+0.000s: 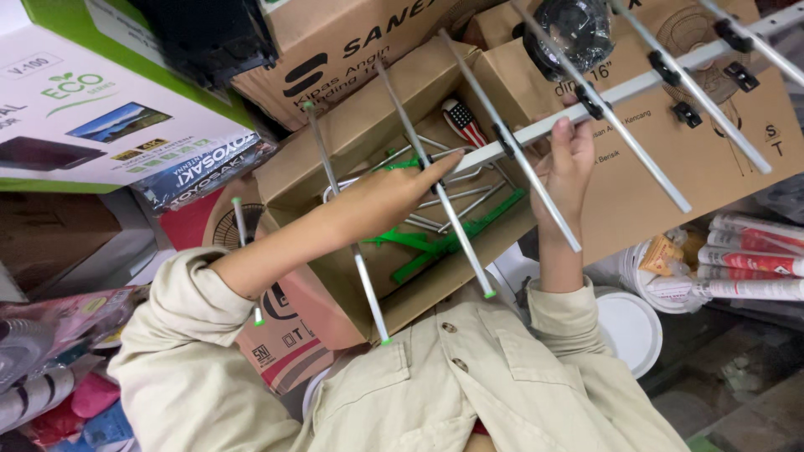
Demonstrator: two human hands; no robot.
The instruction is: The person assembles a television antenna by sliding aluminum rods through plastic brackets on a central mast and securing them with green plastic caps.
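An outdoor aerial with a pale square boom (636, 84) and several thin metal rods (368, 289) tipped in green lies across an open cardboard box (339, 125). My right hand (565, 167) grips the boom from below, fingers curled over it. At the boom's near end, my left hand (394, 197) pinches the spot where a rod crosses, fingertips close together. Inside the box lie green plastic parts (444, 243), loose rods and a screwdriver with a striped handle (463, 121). My beige sleeves fill the bottom of the view.
Large brown cartons (670, 192) are stacked behind the box. A green and white carton (92, 100) sits at the upper left. White buckets (628, 322) and red-and-white tubes (754, 264) stand at the right. Bagged goods (50, 368) crowd the lower left.
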